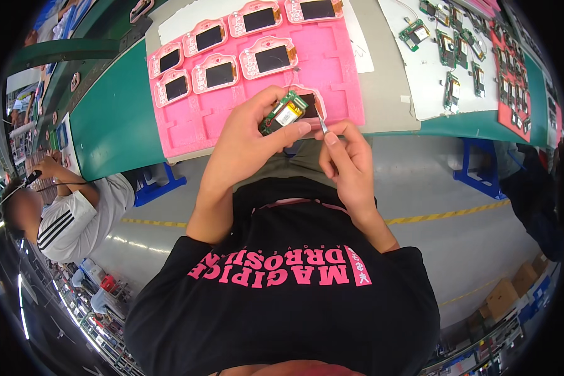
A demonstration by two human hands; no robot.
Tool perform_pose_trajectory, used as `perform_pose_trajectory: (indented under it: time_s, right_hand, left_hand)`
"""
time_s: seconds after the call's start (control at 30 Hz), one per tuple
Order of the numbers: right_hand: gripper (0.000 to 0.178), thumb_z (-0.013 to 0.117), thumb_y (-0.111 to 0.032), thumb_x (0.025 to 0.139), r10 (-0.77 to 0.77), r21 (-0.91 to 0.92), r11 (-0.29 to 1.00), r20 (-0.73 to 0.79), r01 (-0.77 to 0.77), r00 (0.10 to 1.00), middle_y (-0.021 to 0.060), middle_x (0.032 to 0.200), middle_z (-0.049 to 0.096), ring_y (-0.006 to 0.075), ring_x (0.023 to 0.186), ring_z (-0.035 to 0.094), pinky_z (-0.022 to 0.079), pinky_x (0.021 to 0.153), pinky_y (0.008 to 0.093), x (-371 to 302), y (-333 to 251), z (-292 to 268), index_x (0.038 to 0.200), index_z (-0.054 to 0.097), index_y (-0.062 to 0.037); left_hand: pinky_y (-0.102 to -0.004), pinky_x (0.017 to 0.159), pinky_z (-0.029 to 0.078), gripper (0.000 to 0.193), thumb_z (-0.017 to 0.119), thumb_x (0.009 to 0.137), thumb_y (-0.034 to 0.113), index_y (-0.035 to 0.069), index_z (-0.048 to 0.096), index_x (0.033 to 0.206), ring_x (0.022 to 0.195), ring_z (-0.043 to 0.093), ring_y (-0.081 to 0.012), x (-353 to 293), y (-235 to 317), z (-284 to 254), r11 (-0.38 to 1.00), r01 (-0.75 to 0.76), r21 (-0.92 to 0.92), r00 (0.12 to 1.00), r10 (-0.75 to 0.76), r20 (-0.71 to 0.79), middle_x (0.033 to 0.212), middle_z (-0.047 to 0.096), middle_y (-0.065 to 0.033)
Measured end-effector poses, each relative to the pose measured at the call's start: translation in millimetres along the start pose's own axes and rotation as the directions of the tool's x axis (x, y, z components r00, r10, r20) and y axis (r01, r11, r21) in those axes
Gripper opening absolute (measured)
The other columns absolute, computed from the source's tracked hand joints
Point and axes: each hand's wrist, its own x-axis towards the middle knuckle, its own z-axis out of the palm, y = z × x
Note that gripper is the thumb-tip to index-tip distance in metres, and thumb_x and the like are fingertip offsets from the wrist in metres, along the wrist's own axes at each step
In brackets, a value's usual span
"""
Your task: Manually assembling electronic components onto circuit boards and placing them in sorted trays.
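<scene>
My left hand (247, 135) grips a green circuit board (283, 115) between thumb and fingers; a silver battery with yellow tape lies on the board. Metal tweezers (323, 125) are pinched in my right hand (351, 160), their tip at the right edge of a pink casing with a dark screen (309, 105). That casing is just behind the board, which partly covers it; I cannot tell whether it is held or rests on the pink foam tray (351, 72). Several similar pink casings (268, 58) with dark screens sit in the tray's far and left parts.
On the right, several loose circuit boards (452, 93) with wires lie on a white sheet (413, 78). A red tray (517, 116) of more boards stands beyond. The green bench (116, 135) runs left, where another person (84, 216) in a white shirt sits.
</scene>
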Motion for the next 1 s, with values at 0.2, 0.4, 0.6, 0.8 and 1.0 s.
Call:
perform_pose_trajectory:
  time_s: [0.2, 0.4, 0.6, 0.8, 1.0]
  right_hand:
    - [0.012, 0.054, -0.011, 0.113, -0.044, -0.022, 0.999, -0.01, 0.043, 0.999, -0.0043, 0.064, 0.049, 0.0051, 0.056, 0.04, 0.029, 0.054, 0.0207, 3.1, 3.8, 1.4, 0.115, 0.063, -0.0018]
    - [0.009, 0.058, -0.006, 0.11, -0.087, -0.103, 0.991, -0.055, 0.081, 0.995, -0.005, 0.065, 0.049, 0.0047, 0.058, 0.039, 0.029, 0.055, 0.0211, 2.2, 5.0, 4.9, 0.111, 0.065, -0.0014]
    - [0.005, 0.062, -0.003, 0.106, -0.154, -0.284, 0.95, -0.08, 0.126, 0.985, -0.0052, 0.066, 0.052, 0.005, 0.059, 0.037, 0.028, 0.057, 0.0226, -0.2, 4.5, 3.6, 0.105, 0.067, -0.0021]
    - [0.004, 0.063, -0.003, 0.104, -0.193, -0.339, 0.928, -0.088, 0.153, 0.977, -0.0056, 0.065, 0.053, 0.0054, 0.059, 0.035, 0.029, 0.057, 0.0235, 0.0, 4.9, 0.2, 0.103, 0.067, -0.0031]
    - [0.003, 0.063, -0.002, 0.103, -0.185, -0.4, 0.906, -0.082, 0.138, 0.979, -0.0057, 0.063, 0.052, 0.006, 0.058, 0.035, 0.029, 0.057, 0.0237, -0.2, 3.0, -1.6, 0.102, 0.066, -0.0032]
  left_hand:
    - [-0.0222, 0.066, 0.049, 0.038, 0.077, 0.096, 0.012, 0.001, 0.066, 0.13, 0.075, 0.061, -0.0097, -1.9, -11.1, -5.2, 0.998, 0.06, 0.022, 0.998, -0.06, 0.028, 0.098, 0.072, -0.0056]
    - [-0.0279, 0.077, 0.052, 0.037, 0.076, 0.094, 0.016, 0.001, 0.07, 0.127, 0.084, 0.065, -0.0153, -0.9, -18.7, -9.9, 0.994, -0.001, 0.108, 0.999, -0.003, 0.037, 0.105, 0.076, -0.0059]
    - [-0.0304, 0.079, 0.053, 0.038, 0.076, 0.093, 0.016, -0.001, 0.071, 0.127, 0.086, 0.065, -0.019, 1.1, -18.1, -12.6, 0.991, -0.008, 0.136, 0.997, -0.002, 0.074, 0.109, 0.077, -0.0069]
    - [-0.0204, 0.059, 0.046, 0.042, 0.08, 0.095, 0.012, -0.003, 0.068, 0.132, 0.069, 0.058, -0.008, 3.8, -19.0, -11.5, 0.988, -0.07, 0.14, 0.995, 0.059, 0.084, 0.104, 0.073, -0.0067]
    - [-0.0242, 0.068, 0.051, 0.04, 0.08, 0.094, 0.012, -0.004, 0.068, 0.129, 0.078, 0.061, -0.0122, 5.8, -15.1, -11.9, 0.967, -0.138, 0.216, 0.986, 0.114, 0.121, 0.11, 0.074, -0.0079]
